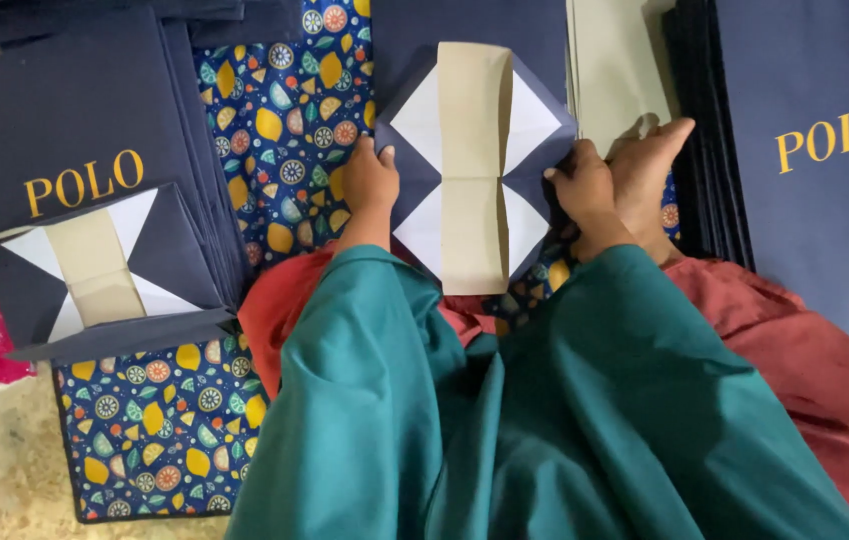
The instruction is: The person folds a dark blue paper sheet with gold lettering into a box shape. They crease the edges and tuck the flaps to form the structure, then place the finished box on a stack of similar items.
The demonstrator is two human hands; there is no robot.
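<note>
While both hands, left hand and right hand, grasp its side edges, the navy paper bag shows a folded base with white triangles and a tan centre strip.

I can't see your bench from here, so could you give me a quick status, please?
Left hand and right hand grip opposite edges of folded navy bag. Beige strip faces up. Finished bags stacked left; nothing blocking.

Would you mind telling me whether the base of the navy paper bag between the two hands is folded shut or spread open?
Folded shut: the navy paper bag has navy corner flaps meeting over a beige centre strip, pressed by the left hand and right hand.
</note>
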